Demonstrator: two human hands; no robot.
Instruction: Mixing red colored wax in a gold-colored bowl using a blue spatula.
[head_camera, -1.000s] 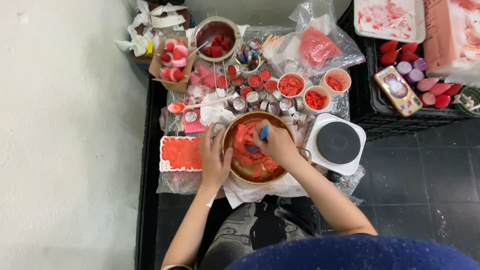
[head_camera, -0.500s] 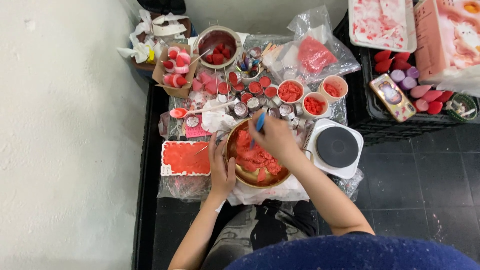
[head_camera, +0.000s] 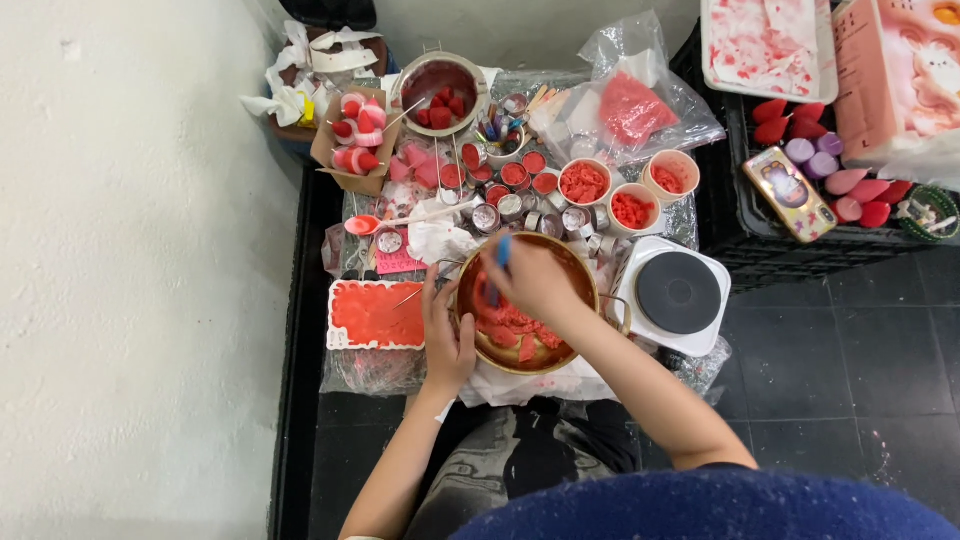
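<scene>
Item: brass bowl (head_camera: 578, 345) of red wax chunks (head_camera: 515, 330), centre of the cluttered table, my left hand (head_camera: 446, 335) clasping its near-left rim. My right hand (head_camera: 530, 280) is closed around a blue tool (head_camera: 499, 262), tip down among the chunks. Adjacent: red-filled white tray (head_camera: 372, 315) to the left, white hotplate (head_camera: 677, 293) to the right.

The surface (head_camera: 345, 385) is crowded. Behind the bowl (head_camera: 590, 292), small tins (head_camera: 520, 213) and three cups (head_camera: 632, 205) stand packed close, leaving only narrow gaps. Left of the bowl, the left hand (head_camera: 447, 340) fills the slot beside the red tray (head_camera: 375, 315). To its right the hotplate (head_camera: 678, 293) stands just beside the rim. A long spoon (head_camera: 400, 218) lies across the back left. The dark floor (head_camera: 850, 390) on the right is open.
</scene>
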